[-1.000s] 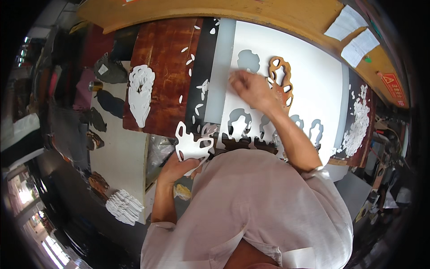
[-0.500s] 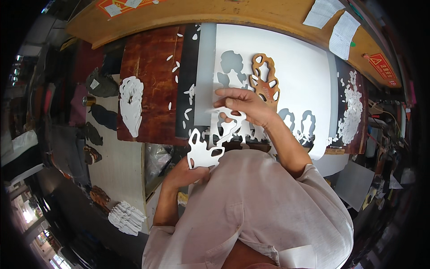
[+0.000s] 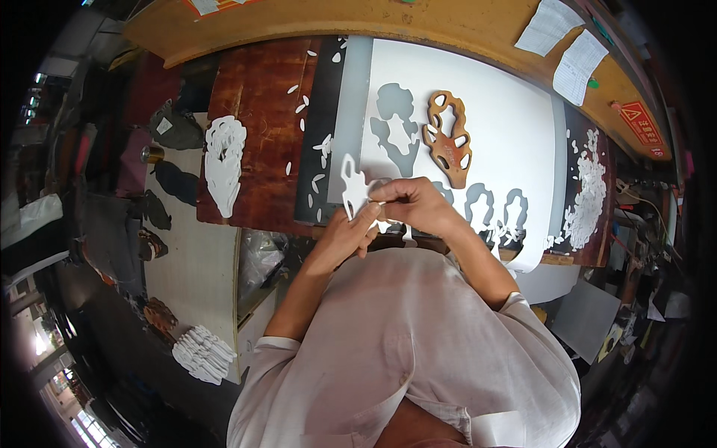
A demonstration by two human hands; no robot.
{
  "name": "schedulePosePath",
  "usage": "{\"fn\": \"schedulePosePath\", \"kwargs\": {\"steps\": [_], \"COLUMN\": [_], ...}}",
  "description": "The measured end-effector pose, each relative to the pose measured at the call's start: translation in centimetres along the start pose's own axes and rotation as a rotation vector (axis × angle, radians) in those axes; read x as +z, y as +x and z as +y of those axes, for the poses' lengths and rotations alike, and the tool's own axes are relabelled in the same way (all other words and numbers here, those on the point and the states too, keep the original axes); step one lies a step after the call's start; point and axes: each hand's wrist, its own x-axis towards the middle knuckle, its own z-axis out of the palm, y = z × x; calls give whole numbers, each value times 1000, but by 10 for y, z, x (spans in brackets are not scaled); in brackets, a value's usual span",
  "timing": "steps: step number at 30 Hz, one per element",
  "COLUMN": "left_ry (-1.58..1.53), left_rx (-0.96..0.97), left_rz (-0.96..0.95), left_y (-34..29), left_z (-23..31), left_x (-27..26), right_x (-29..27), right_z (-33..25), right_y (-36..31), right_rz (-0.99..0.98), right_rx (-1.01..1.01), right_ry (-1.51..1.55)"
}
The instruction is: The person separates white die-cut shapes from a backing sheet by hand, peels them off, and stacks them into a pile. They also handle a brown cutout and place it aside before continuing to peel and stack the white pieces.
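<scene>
My left hand grips a thin white cut-out piece with openings in it, held up in front of my body over the table's near edge. Against the lower part of that piece, my right hand pinches with thumb and forefinger; a small white bit shows at the fingertips. Beyond my hands a brown cutting die with several holes lies on a white sheet. Cut-away shapes in the sheet let the grey board show through.
A stack of white cut-outs lies on the red-brown tabletop at left, another pile lower left. White scraps heap at the right. A yellow beam spans the far side. Dark bundles lie on a pale bench.
My left hand has risen with the white cut-out, and my right hand has come down to meet it. The die now lies fully in sight, and the view has shifted slightly.
</scene>
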Motion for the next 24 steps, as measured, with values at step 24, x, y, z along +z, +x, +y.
{"fn": "schedulePosePath", "kwargs": {"steps": [24], "left_ry": [-87], "left_rx": [-57], "left_rz": [151], "left_y": [-33], "left_z": [-5], "left_x": [-88], "right_x": [-17], "right_z": [36], "right_y": [70], "right_rz": [-34], "right_rx": [73], "right_ry": [-99]}}
